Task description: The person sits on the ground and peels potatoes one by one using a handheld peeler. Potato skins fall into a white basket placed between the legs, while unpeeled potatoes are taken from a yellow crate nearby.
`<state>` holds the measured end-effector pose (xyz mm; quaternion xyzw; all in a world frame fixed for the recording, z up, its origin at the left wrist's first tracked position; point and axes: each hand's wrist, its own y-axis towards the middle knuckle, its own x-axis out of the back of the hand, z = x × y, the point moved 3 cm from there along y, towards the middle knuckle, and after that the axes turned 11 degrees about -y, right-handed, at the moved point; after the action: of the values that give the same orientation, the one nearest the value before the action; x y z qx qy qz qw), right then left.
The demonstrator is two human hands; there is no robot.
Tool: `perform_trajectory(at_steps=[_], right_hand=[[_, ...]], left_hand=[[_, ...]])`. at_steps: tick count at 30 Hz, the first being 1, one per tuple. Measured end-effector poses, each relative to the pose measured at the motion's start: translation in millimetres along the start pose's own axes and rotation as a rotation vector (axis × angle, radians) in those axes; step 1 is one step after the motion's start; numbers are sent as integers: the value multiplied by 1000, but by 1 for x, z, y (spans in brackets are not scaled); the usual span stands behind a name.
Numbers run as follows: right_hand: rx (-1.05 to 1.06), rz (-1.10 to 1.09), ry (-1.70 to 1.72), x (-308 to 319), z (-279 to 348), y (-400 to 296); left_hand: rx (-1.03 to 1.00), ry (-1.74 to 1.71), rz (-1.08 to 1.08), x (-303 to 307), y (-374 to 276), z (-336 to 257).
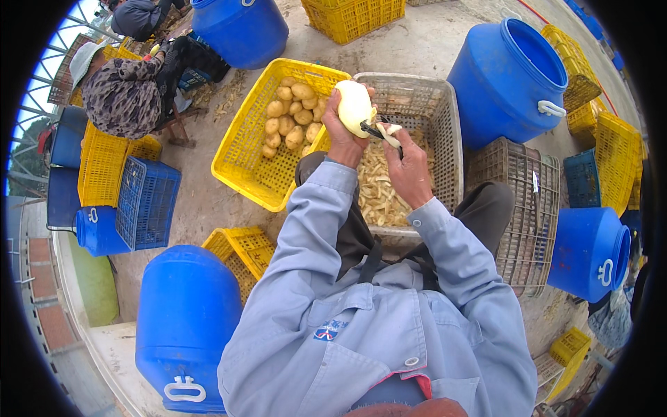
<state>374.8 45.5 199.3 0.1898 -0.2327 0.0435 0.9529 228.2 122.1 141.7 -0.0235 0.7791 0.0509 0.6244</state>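
Observation:
My left hand grips a large pale potato, whose visible surface looks peeled. My right hand holds a peeler with a black head, which touches the potato's lower right side. A strip of peel hangs at the tool, by my right fingers. Both hands are raised over the inner edges of two crates. Whole unpeeled potatoes lie in the yellow plastic crate on the left. Beneath my right hand, a grey plastic crate holds a heap of peelings.
Blue plastic barrels stand at the right, at the top and at the lower left. A stained crate is beside my right knee. At upper left, a person in a hat sits near stacked yellow crates.

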Motion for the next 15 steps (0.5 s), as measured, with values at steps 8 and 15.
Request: perform_trajectory(at_steps=[8, 15], right_hand=[[-100, 19, 7, -1, -11, -22], [100, -48, -39, -1, 4, 14]], left_hand=[[-95, -82, -41, -18, 0, -6], [-101, 0, -29, -21, 0, 0]])
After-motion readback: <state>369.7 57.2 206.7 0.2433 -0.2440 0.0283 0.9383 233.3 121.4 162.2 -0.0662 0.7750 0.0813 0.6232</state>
